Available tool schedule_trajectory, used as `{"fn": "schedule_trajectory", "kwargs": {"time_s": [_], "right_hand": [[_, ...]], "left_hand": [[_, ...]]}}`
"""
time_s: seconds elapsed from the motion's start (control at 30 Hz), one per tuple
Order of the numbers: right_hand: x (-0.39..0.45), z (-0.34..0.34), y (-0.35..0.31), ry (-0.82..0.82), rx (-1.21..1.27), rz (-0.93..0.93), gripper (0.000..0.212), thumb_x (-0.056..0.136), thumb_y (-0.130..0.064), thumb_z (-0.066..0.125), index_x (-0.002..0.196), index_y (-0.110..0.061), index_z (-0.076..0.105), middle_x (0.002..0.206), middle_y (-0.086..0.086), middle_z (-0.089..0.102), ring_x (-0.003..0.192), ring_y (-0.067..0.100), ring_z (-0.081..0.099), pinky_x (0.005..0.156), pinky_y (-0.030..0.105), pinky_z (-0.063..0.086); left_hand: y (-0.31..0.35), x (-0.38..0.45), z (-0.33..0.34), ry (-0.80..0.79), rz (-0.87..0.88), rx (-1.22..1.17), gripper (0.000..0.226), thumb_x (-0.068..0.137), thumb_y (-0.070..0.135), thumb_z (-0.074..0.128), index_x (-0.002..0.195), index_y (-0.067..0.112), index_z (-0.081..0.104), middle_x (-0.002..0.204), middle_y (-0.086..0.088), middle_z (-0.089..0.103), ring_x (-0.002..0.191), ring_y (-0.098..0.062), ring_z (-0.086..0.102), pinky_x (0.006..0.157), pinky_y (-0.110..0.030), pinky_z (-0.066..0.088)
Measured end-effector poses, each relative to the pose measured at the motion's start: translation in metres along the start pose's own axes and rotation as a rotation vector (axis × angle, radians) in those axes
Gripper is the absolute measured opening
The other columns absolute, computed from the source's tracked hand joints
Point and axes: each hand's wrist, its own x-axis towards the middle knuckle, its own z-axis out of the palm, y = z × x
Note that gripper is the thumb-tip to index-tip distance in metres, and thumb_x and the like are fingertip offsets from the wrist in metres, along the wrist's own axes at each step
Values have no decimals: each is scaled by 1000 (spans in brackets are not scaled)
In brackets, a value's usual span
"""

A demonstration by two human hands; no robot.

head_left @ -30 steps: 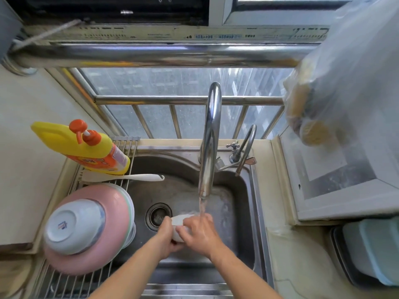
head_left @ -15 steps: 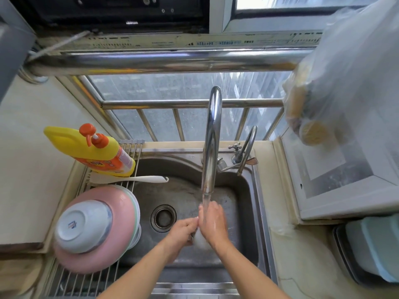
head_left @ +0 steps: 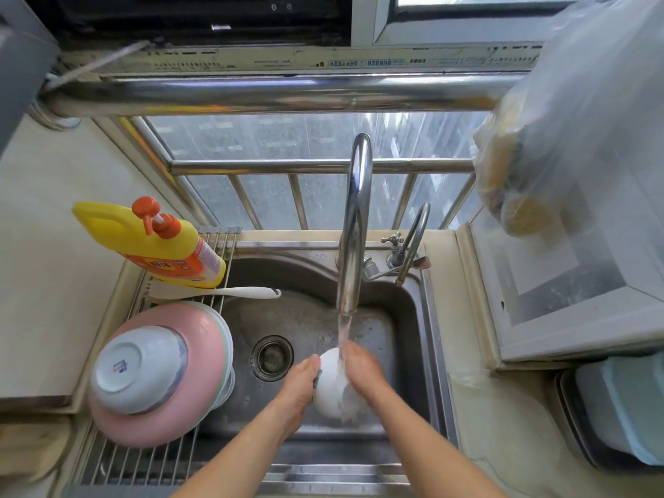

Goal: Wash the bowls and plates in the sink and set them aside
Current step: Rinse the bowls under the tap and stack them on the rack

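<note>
A small white bowl (head_left: pixel 332 388) sits between my two hands over the steel sink (head_left: pixel 413 318), under the running water from the tall faucet (head_left: pixel 354 224). My left hand (head_left: pixel 298 386) holds its left side, with something dark pressed against the bowl. My right hand (head_left: pixel 363 372) grips the bowl's right side and takes the water stream. On the wire rack (head_left: pixel 118 465) at the left lie upside-down pink plates (head_left: pixel 201 336) with a white and blue bowl (head_left: pixel 138 368) turned over on top.
A yellow detergent bottle (head_left: pixel 158 242) and a white spoon (head_left: pixel 222 292) lie at the rack's far end. The drain (head_left: pixel 272 357) is left of my hands. A plastic bag (head_left: pixel 575 131) hangs at upper right. A pale blue container (head_left: pixel 625 407) stands on the right counter.
The bowl has turned in my hands and more of its white body shows now. My hands have shifted slightly under the stream, and the camera view has dropped a little.
</note>
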Motion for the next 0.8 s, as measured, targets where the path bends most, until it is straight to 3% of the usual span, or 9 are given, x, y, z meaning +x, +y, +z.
{"fn": "schedule_trajectory", "kwargs": {"time_s": [0.1, 0.2, 0.33, 0.4, 0.53, 0.6, 0.67, 0.73, 0.8], "right_hand": [[2, -10, -1, -86, 298, 209, 51, 104, -50, 41, 121, -11, 68, 116, 8, 69, 104, 24, 66, 96, 36, 51], [2, -12, 1, -57, 295, 233, 54, 98, -58, 47, 108, -11, 70, 94, 2, 70, 86, 16, 66, 87, 32, 53], [8, -5, 4, 109, 283, 395, 79, 84, -68, 50, 134, -8, 60, 129, 13, 65, 113, 32, 63, 99, 39, 52], [8, -8, 6, 168, 289, 440, 74, 87, -65, 53, 131, -6, 62, 125, 13, 66, 109, 33, 65, 93, 38, 54], [11, -17, 7, 224, 274, 379, 64, 96, -59, 54, 129, -4, 61, 126, 17, 65, 109, 35, 64, 85, 34, 52], [14, -17, 5, 232, 267, 309, 61, 99, -55, 51, 131, -4, 61, 128, 18, 63, 111, 36, 63, 93, 40, 53], [17, -17, 1, 224, 225, 261, 57, 102, -51, 47, 131, -4, 61, 131, 19, 62, 115, 37, 61, 98, 41, 51], [20, -17, -1, 202, 154, 213, 54, 104, -48, 45, 131, -4, 61, 132, 20, 62, 119, 37, 60, 100, 40, 49], [18, -15, -4, 130, -12, 127, 49, 104, -46, 45, 126, -6, 63, 128, 19, 65, 118, 37, 60, 97, 39, 50]], "left_hand": [[5, 2, 2, 122, -27, -157, 35, 108, 31, 44, 100, 6, 67, 92, -14, 72, 84, -29, 64, 81, -39, 50], [10, 8, 7, 228, -15, -123, 35, 108, 35, 41, 100, 10, 64, 95, -13, 71, 88, -30, 65, 81, -37, 52], [-17, 55, 14, 202, 6, 34, 46, 88, 65, 44, 94, 26, 67, 116, -14, 69, 109, -33, 65, 104, -49, 48], [-36, 76, 13, 181, 73, 140, 54, 76, 75, 41, 96, 35, 72, 121, -11, 68, 113, -33, 63, 105, -51, 47], [3, 8, 33, 97, 211, 490, 47, 104, 49, 37, 136, 21, 58, 138, -6, 55, 123, -22, 54, 102, -21, 37], [4, 3, 35, 33, 245, 552, 48, 105, 46, 39, 146, 23, 50, 145, -8, 47, 130, -21, 49, 105, -20, 32], [5, 7, 36, -53, 254, 595, 65, 97, 57, 37, 152, 24, 41, 152, -7, 43, 141, -22, 40, 117, -31, 29], [8, 11, 40, -102, 190, 580, 64, 93, 58, 37, 149, 26, 46, 145, 0, 51, 135, -18, 47, 116, -35, 34], [14, 15, 44, -72, 86, 456, 43, 86, 57, 44, 115, 34, 66, 114, 2, 70, 102, -18, 65, 96, -40, 51]]}}
